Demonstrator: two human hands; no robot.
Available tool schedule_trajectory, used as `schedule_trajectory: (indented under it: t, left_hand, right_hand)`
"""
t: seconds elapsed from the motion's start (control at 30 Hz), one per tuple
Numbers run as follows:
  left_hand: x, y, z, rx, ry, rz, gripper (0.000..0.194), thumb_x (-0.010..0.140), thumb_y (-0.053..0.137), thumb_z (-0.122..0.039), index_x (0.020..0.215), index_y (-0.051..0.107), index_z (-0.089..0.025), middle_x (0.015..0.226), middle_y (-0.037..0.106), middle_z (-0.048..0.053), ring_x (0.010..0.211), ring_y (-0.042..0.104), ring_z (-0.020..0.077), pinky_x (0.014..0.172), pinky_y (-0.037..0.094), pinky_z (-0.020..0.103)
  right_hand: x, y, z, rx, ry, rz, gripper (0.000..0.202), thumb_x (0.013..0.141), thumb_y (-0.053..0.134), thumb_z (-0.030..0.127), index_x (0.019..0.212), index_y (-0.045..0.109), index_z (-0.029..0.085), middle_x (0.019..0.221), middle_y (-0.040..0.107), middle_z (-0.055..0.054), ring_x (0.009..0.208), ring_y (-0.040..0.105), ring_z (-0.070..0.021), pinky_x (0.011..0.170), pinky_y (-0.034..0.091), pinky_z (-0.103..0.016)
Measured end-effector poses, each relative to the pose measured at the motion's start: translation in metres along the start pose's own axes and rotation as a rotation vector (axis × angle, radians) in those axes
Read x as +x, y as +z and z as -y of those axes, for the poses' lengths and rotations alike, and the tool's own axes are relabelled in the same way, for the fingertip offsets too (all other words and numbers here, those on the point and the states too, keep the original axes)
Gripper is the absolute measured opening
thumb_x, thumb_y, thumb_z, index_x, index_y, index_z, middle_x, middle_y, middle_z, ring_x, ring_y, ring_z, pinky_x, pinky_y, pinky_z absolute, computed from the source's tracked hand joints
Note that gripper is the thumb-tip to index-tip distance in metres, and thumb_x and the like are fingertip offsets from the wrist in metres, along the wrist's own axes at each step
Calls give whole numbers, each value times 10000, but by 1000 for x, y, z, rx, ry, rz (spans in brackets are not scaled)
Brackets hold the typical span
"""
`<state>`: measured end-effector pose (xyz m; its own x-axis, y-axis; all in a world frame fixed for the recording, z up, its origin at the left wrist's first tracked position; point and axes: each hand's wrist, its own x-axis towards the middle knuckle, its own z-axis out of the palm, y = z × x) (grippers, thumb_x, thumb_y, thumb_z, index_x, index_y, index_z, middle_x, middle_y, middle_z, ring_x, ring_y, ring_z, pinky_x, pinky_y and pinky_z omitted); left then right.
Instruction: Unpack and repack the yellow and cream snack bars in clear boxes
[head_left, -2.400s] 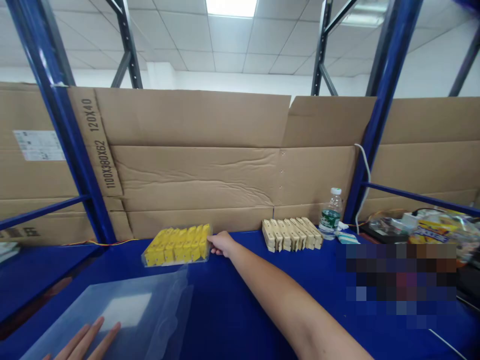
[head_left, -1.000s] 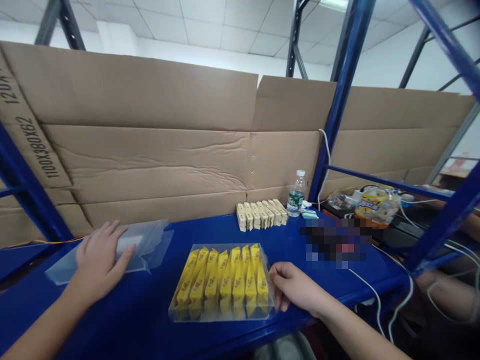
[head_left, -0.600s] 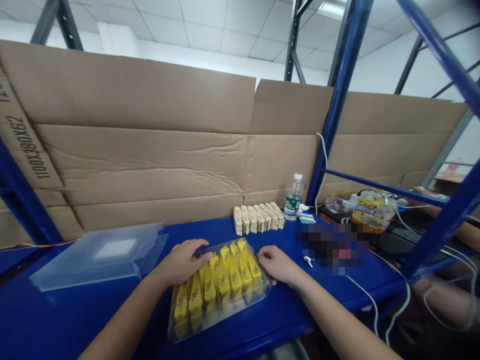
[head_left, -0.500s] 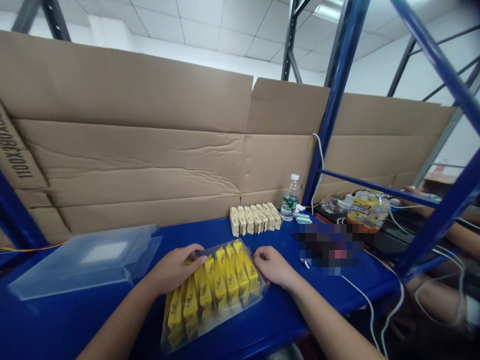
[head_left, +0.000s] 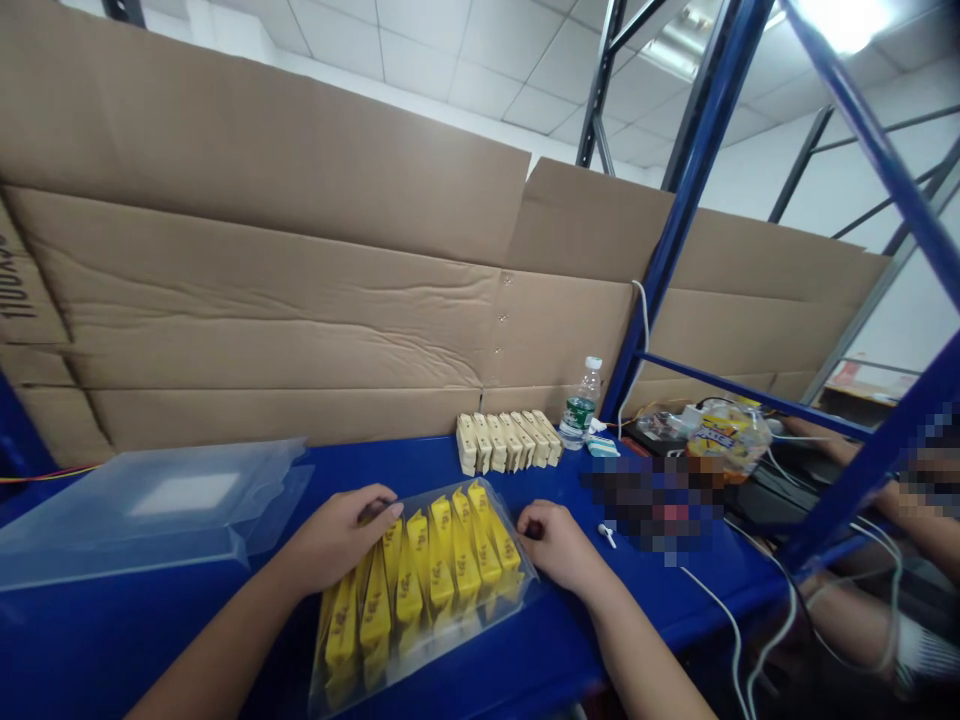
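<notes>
A clear plastic box [head_left: 427, 645] holds a row of yellow packets [head_left: 410, 590] with dark printed marks, standing on edge and leaning. My left hand [head_left: 351, 535] grips the box's upper left side, thumb over the rim and fingers on the outside. At the box's right edge is my right hand [head_left: 559, 550], its fingers loosely curled and nothing visible in them. Whether its fingertips touch the box I cannot tell. Behind the box stands a row of cream-coloured packets [head_left: 508, 442] on the blue table.
An empty-looking clear plastic case [head_left: 187, 520] lies at left. A water bottle [head_left: 581, 405], a small white item [head_left: 607, 535] and a blurred patch are at right. Past the blue post [head_left: 679, 215] are cables, a snack bag [head_left: 727, 440] and another person's arms [head_left: 911, 520]. Cardboard [head_left: 300, 260] walls the back.
The view has shifted slightly. My right hand's fingers have loosened a little at the box's edge. My left hand stays on the box, and the packets keep their places.
</notes>
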<state>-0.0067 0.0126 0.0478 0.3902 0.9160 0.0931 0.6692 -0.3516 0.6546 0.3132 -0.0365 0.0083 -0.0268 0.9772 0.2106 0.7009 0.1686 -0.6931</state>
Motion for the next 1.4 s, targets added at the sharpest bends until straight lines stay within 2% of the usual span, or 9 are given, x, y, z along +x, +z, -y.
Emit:
schedule_trajectory:
  t: [0.3,0.4,0.6,0.77,0.9,1.1,1.23,1.3,1.4]
  left_hand:
    - [1,-2,7,17,-16,43,455,913,382,-611,982,699,-293,1023,760,0,1019,668,256,881,458,337]
    - [-1,-3,8,10,1,29,472,907,389,-626,869,706,-279,922,758,-4,957,678,250,866,479,321]
    - [-4,-4,14,-28,8,11,542,910,353,-676,824,693,-262,837,739,-9,953,676,253,878,502,321]
    - [-2,-5,23,-74,15,-5,585,874,371,-735,889,721,-267,990,767,9,1081,670,288,965,503,356]
    - [2,-5,34,-115,-13,-69,702,798,389,-805,1035,756,-255,1190,742,45,1231,611,328,1072,460,396]
    - [6,-1,42,-172,-44,-72,864,754,352,-871,1148,737,-207,1331,665,91,1318,539,358,1149,378,481]
    - [5,0,39,-262,-10,33,767,825,344,-825,1159,725,-249,1239,722,54,1224,614,311,1079,457,416]
    - [5,1,36,-303,-3,65,714,862,342,-792,1156,721,-264,1203,734,41,1175,636,299,1040,477,401]
    - [5,2,34,-337,-5,87,679,885,340,-768,1143,721,-269,1162,742,36,1134,646,292,992,494,391]
  right_hand:
    - [-6,1,5,112,-87,45,174,826,687,244,662,700,188,823,586,-38,797,556,-176,766,428,-279]
    - [-6,2,4,248,-4,13,117,787,739,291,753,711,182,867,601,-42,801,553,-175,783,451,-285]
    - [2,14,5,694,291,105,372,809,703,448,1045,639,168,832,666,-48,692,647,-179,618,531,-292]
    - [10,19,13,1015,368,205,299,756,749,403,815,636,133,752,683,-54,657,679,-165,690,575,-312]
    - [3,18,28,1201,317,206,324,711,788,381,871,647,137,810,706,-52,766,696,-172,828,566,-329]
    - [-22,36,56,1263,309,72,434,646,858,408,923,670,133,822,713,-69,762,686,-195,781,553,-334]
    - [-35,42,62,1171,301,-227,449,663,871,459,956,668,187,810,694,2,709,620,-136,690,496,-246]
    - [-40,38,63,1110,280,-328,415,622,900,441,872,687,187,749,675,31,676,577,-118,650,455,-217]
    - [-45,30,63,1049,263,-298,369,560,931,410,697,716,143,627,653,12,622,552,-133,609,428,-236]
